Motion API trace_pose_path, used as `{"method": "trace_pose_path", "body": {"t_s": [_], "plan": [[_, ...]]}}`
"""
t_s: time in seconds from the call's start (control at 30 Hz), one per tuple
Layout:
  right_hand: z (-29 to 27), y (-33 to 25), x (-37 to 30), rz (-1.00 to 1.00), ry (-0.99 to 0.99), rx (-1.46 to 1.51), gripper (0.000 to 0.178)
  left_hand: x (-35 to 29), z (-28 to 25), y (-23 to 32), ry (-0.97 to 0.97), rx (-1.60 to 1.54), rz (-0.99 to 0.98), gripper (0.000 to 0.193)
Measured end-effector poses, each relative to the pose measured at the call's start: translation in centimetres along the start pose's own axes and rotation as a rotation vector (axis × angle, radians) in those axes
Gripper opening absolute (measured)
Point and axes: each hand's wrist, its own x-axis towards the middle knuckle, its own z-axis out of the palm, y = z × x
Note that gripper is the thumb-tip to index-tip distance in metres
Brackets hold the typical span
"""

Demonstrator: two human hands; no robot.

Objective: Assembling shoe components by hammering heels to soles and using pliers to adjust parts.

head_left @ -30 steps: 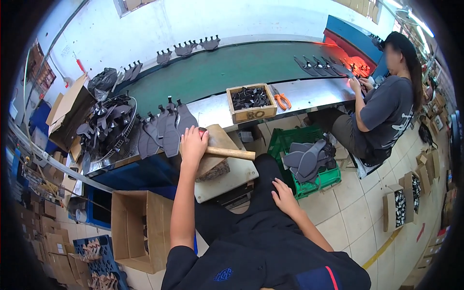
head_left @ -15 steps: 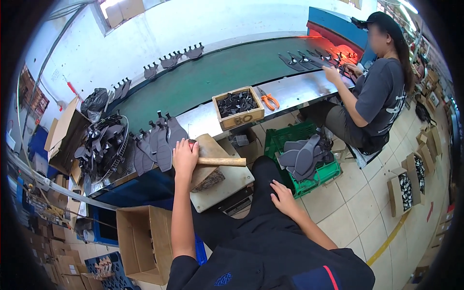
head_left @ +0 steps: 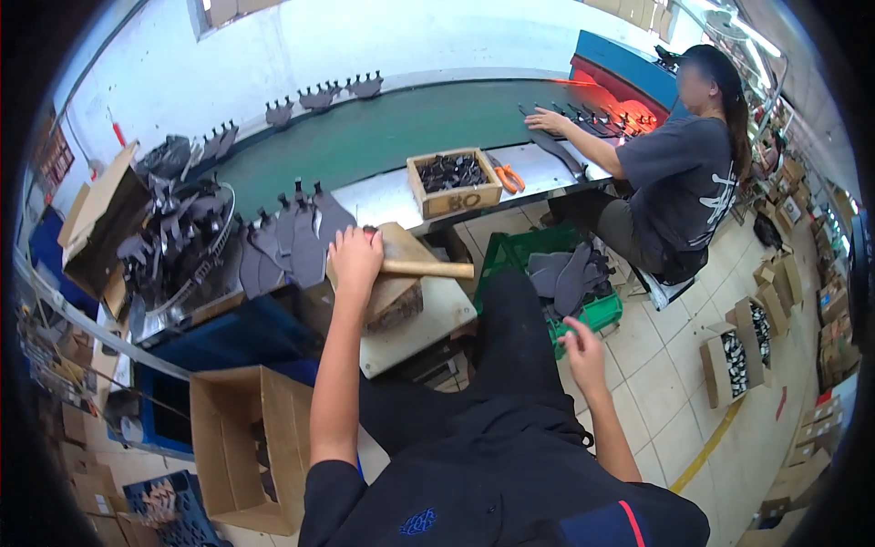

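Note:
My left hand (head_left: 355, 260) is closed over the head end of a hammer (head_left: 428, 269), whose pale wooden handle points right across a wooden block (head_left: 392, 296). A bit of red shows by the fingertips; the hand hides the rest of the head. The block sits on a pale board (head_left: 433, 328). Held up beside my right thigh, my right hand (head_left: 583, 354) has its fingers apart, bent a little, with nothing in them. Close behind the left hand, several dark grey sole-shaped pieces (head_left: 299, 237) with black tips lie on the metal bench edge.
A wooden box (head_left: 465, 199) of small black parts and orange-handled pliers (head_left: 512, 179) stand along the green conveyor belt (head_left: 365, 137). A green crate (head_left: 497, 260) with grey pieces is beside my right leg. At right sits a co-worker (head_left: 679, 173). A cardboard box (head_left: 246, 447) stands lower left.
My right hand has lifted from my thigh and moved right. My left hand stays on the hammer. The co-worker's arm now reaches left over the belt, and a grey piece lies on the metal edge.

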Motion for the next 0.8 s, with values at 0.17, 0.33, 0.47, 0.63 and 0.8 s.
{"method": "trace_pose_path", "body": {"t_s": [0.17, 0.33, 0.47, 0.63, 0.8], "plan": [[-1.3, -4.7, 0.8, -0.033, 0.087, 0.119, 0.030, 0.9, -0.6, 0.7, -0.002, -0.093, -0.036, 0.049], [-0.6, -5.9, 2.4, -0.093, 0.119, 0.113, 0.030, 0.4, -1.6, 2.0, -0.020, -0.201, 0.018, 0.037], [-0.1, -4.0, 3.0, -0.074, 0.206, 0.195, 0.029, 0.4, -1.5, 1.5, -0.014, -0.183, 0.047, 0.035], [-0.2, 0.3, 3.3, -0.061, 0.207, 0.174, 0.028, 0.0, -2.5, 2.5, -0.098, -0.131, -0.028, 0.034], [-1.5, 2.8, 9.5, -0.090, 0.096, 0.182, 0.029, 0.6, -2.6, 2.0, -0.066, -0.164, 0.028, 0.036]]}}
